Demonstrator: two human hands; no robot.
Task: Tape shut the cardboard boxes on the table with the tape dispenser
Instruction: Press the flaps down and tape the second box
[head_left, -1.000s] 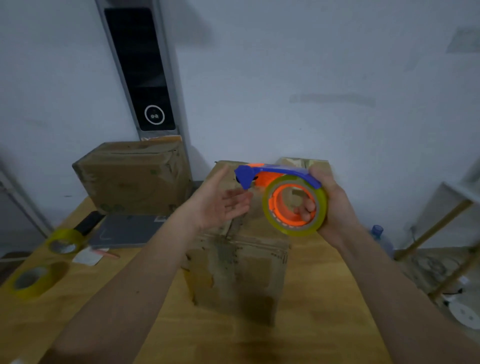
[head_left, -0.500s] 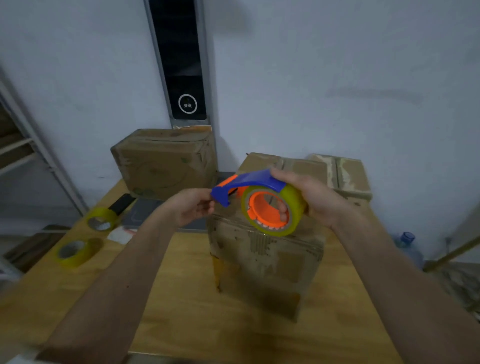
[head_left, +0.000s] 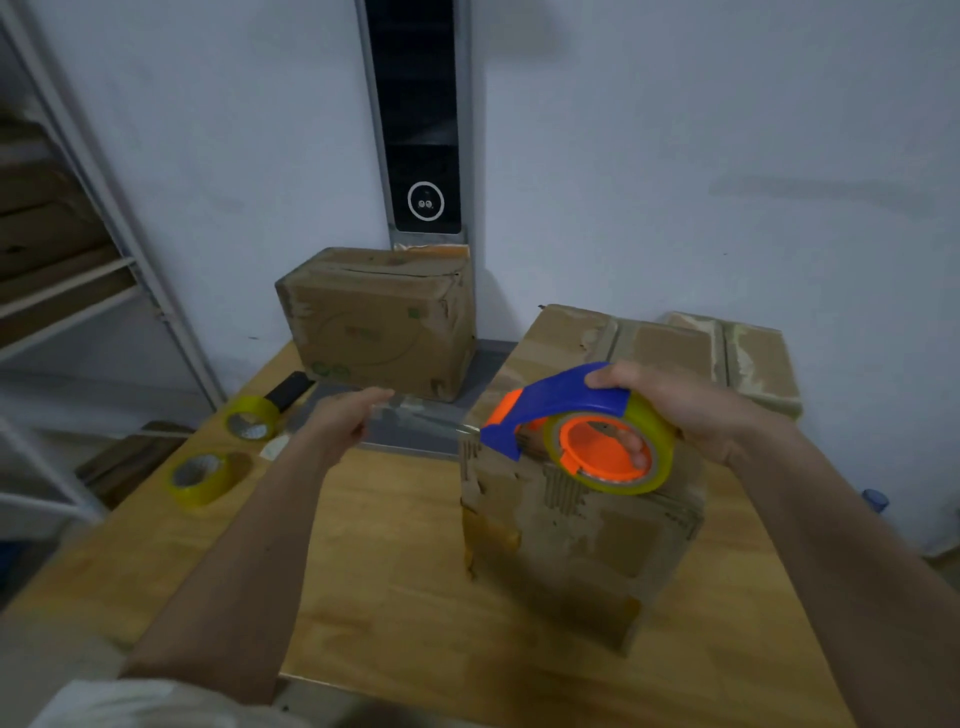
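Observation:
My right hand (head_left: 691, 405) grips a blue and orange tape dispenser (head_left: 566, 415) loaded with a yellowish tape roll (head_left: 649, 441), held just above the near cardboard box (head_left: 576, 540) in the middle of the wooden table (head_left: 384, 561). My left hand (head_left: 343, 421) is out to the left, pinching the free end of a clear tape strip (head_left: 421, 418) that stretches from the dispenser's mouth. A second box (head_left: 379, 327) stands at the back against the wall. A third box (head_left: 753, 358) lies behind the near one, at the back right.
Two spare tape rolls (head_left: 252, 421) (head_left: 200, 478) lie at the table's left edge beside a black object (head_left: 291, 389). A grey flat pad (head_left: 415, 431) lies between the boxes. Metal shelving (head_left: 78, 291) stands at the left. A dark panel (head_left: 421, 119) is on the wall.
My left hand has taken the tape end at the dispenser's mouth and pulled it away to the left, drawing out a strip. My view has swung left and down.

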